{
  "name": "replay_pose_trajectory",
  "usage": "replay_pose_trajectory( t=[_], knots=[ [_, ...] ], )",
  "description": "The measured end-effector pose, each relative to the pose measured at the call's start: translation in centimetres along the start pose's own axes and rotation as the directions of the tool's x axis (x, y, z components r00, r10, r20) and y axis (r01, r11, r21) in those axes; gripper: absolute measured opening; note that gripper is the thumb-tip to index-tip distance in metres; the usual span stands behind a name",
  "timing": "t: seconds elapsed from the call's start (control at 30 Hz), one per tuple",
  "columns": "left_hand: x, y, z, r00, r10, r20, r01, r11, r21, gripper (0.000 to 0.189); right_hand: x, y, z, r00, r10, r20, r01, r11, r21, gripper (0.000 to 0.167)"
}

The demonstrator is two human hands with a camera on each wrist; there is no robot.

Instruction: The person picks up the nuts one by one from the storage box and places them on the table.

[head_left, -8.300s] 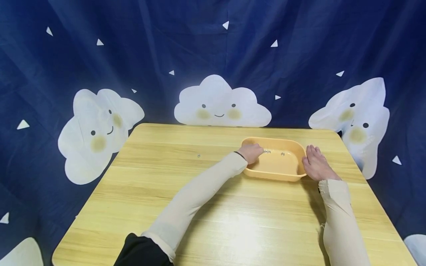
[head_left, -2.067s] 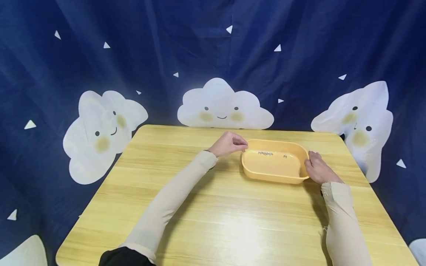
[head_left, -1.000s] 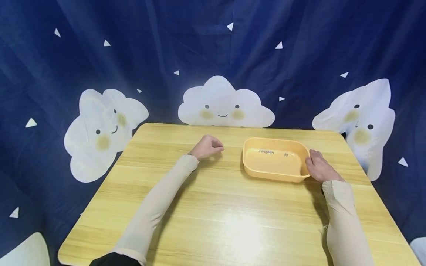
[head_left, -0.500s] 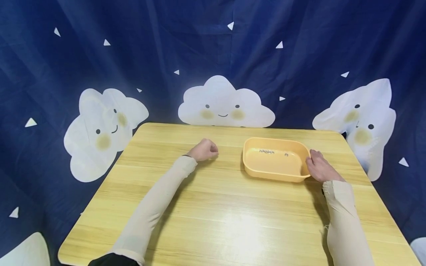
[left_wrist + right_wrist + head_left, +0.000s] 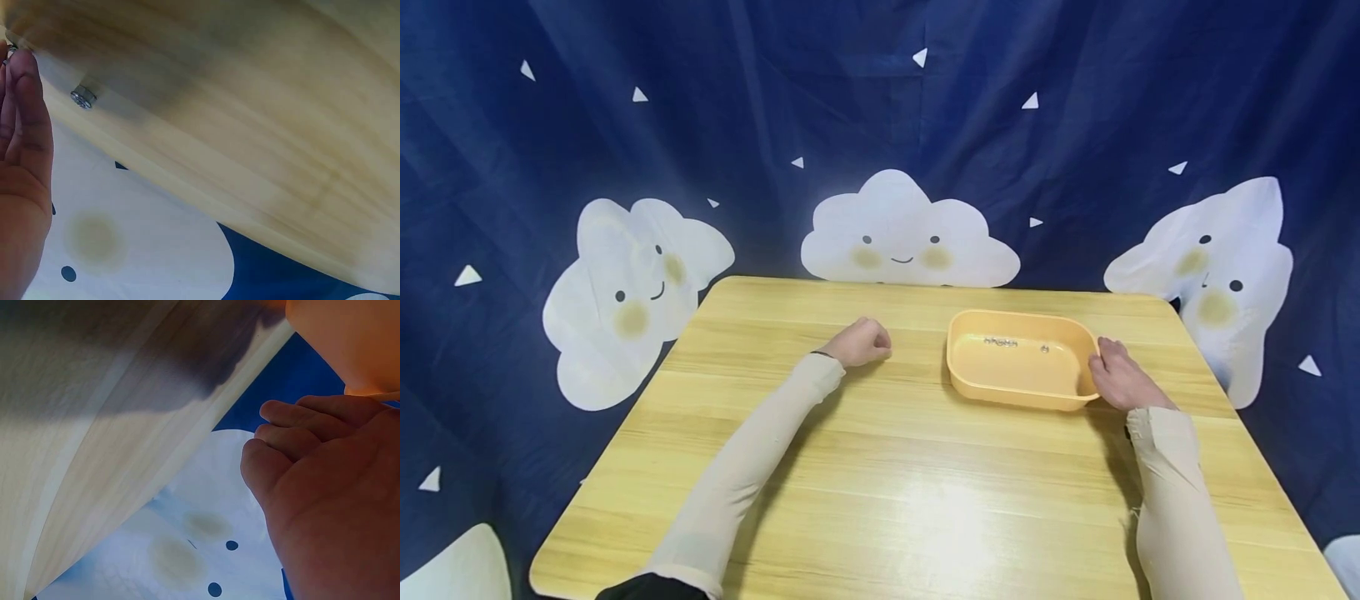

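My left hand [image 5: 859,342] is low over the table left of the basin, thumb and fingers curled together. In the left wrist view its fingertips [image 5: 25,62] pinch a small shiny metal piece [image 5: 11,50], mostly hidden. Close by on the wood lies another piece, a short silvery cylinder [image 5: 83,97] with a patterned face, like a furniture cam nut. My right hand [image 5: 1126,377] holds the right end of the yellow-orange plastic basin [image 5: 1022,400], thumb at the rim and fingers along the outside. Several small silvery pieces [image 5: 1002,342] lie inside the basin near its back wall, one apart [image 5: 1045,349].
The wood-grain table [image 5: 880,467] has rounded corners, and its far edge runs just behind the basin. A dark blue curtain [image 5: 760,100] printed with white clouds hangs behind it.
My left hand has left the basin's left end, moved left and come down to the table, its fingers drawn together. More pieces show in the basin than earlier. The right hand stays at the basin.
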State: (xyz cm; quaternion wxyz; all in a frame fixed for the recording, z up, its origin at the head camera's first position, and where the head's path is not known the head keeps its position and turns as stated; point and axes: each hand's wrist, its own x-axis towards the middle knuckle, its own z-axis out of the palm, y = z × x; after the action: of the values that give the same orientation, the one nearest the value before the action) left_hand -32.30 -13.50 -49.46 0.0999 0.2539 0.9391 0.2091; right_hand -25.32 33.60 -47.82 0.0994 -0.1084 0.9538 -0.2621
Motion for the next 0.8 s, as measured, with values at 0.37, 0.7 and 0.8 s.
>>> replay_pose_trajectory(
  t=[0.37, 0.7, 0.8],
  knots=[
    [-0.7, -0.6, 0.1, 0.999, -0.016, -0.040, 0.013, 0.998, -0.066, 0.011, 0.0, 0.1, 0.0, 1.000, -0.005, -0.007, 0.005, 1.000, 0.000, 0.066],
    [-1.2, -0.5, 0.1, 0.994, -0.080, -0.078, 0.073, 0.993, -0.096, 0.015, -0.2, 0.1, -0.2, 1.000, 0.000, -0.007, 0.000, 1.000, -0.001, 0.065],
    [-1.4, -0.2, 0.2, 0.989, -0.127, -0.077, 0.122, 0.990, -0.065, 0.014, -0.1, 0.1, -0.1, 1.000, 0.002, -0.001, -0.002, 1.000, 0.001, 0.065]
  ],
)
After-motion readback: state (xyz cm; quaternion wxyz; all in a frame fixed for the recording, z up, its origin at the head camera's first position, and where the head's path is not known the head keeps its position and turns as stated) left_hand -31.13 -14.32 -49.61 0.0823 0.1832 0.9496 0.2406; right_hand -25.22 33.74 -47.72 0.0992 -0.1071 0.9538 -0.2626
